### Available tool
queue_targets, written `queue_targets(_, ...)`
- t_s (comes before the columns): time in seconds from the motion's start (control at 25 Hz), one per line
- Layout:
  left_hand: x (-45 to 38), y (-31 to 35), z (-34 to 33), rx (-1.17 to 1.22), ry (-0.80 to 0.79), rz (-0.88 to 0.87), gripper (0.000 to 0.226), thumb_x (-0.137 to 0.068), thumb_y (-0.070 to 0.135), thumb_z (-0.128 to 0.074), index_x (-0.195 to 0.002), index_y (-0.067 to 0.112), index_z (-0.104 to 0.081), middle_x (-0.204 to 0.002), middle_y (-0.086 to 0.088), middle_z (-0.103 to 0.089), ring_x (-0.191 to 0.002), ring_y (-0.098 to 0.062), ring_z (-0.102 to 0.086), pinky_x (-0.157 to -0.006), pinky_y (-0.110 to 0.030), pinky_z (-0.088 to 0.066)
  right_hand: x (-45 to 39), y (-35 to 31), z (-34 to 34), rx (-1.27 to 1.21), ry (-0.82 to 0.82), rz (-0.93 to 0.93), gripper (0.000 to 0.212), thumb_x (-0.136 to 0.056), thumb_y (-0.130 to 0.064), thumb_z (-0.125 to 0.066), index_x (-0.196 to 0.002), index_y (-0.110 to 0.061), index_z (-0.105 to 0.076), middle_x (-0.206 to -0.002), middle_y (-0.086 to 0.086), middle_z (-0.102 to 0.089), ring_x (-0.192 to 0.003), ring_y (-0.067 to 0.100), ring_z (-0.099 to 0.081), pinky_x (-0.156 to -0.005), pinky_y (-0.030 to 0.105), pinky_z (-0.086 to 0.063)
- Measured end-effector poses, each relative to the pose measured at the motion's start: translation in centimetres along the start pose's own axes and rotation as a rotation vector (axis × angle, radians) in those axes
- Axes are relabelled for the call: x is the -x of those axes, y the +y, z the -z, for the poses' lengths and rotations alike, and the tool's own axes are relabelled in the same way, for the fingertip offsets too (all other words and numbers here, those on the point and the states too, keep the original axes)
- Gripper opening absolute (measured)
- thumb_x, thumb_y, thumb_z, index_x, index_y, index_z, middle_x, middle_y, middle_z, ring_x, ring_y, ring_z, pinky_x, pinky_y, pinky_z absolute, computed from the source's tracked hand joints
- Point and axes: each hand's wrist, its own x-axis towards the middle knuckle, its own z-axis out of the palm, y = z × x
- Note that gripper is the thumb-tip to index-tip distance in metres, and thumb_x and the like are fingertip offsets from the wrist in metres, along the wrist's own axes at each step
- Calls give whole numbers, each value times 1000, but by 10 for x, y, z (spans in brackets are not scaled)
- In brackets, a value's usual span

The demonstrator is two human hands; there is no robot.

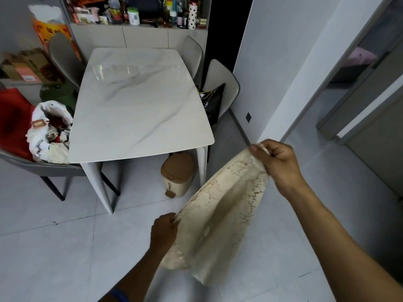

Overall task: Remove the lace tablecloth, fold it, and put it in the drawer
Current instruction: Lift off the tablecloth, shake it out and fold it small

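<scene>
Beside marble table (139, 110), over pale tiled floor: lace tablecloth (220, 223) hanging off the table, pinched by raised right hand (275, 162) and lower left hand (163, 231), held apart. No legible writing.

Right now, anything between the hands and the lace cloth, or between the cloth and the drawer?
Nothing between the hands and cloth: left hand and right hand both pinch the lace tablecloth, held off the table. No drawer is identifiable in view, so that path can't be judged.
</scene>
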Motion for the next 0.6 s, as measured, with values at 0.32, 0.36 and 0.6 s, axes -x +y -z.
queue_targets(0.32,-40,1,72,-119,-171,-413,11,-87,20,-68,-89,17,-79,-83,2,-76,-74,-12,-68,-68,-25,-52,11,81,31,879,237,43,23,-81,-15,-69,-104,-15,-65,-101,11,-71,-90,35,-64,-85,40,-50)
queue_targets(0.36,-38,9,73,-167,-203,-475,11,-85,18,-69,-90,17,-79,-85,-1,-77,-76,-15,-69,-69,-26,-54,22,87,8,957,61,219,37,-79,-22,-71,-115,-17,-62,-110,9,-70,-98,32,-63,-92,42,-46)
queue_targets(0.6,-33,52,85,-278,-180,-631,28,-73,7,-55,-87,15,-78,-85,-3,-78,-76,-20,-69,-68,-25,-52,69,103,-132,508,-695,11,34,-87,-57,-56,-100,-26,-62,-90,-6,-68,-81,6,-63,-78,33,-50)
